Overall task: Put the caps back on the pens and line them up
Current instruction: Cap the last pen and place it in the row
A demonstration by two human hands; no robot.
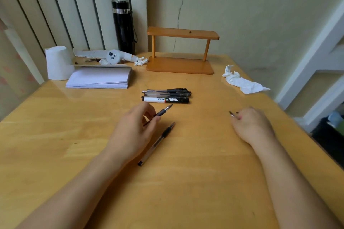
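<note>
My left hand (138, 128) holds an uncapped gel pen (163, 110) between thumb and fingers, its tip pointing up and right. A second uncapped pen (158, 143) lies on the table just right of that hand, tip toward the far side. My right hand (250, 123) is closed around a small dark pen cap (232, 114), which sticks out past the fingers; most of it is hidden. Three capped pens (166, 95) lie side by side in a neat row beyond my hands, the nearest one white and black.
A wooden two-tier stand (181, 65) sits at the back. A paper stack (100, 78), tissue roll (58, 62), black flask (123, 26) and crumpled tissues (242, 82) surround it. The table's right edge (305, 130) drops to dark floor items.
</note>
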